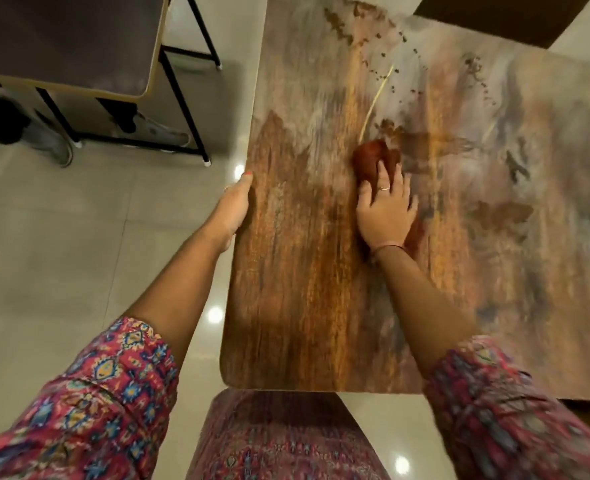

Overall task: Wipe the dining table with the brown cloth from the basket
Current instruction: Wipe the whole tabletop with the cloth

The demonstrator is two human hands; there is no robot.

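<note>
Flatly, right hand (pixel 385 211) on bunched brown cloth (pixel 373 161)

You are standing in what looks like the dining area of a home. A wood-grain dining surface (pixel 304 271) sits on a glossy, pale tiled floor (pixel 79 254) that mirrors ceiling lights. To your left a padded chair (pixel 61 39) on thin black metal legs stands close by, and shoes (pixel 54 147) lie on the tiles beneath it.
</note>
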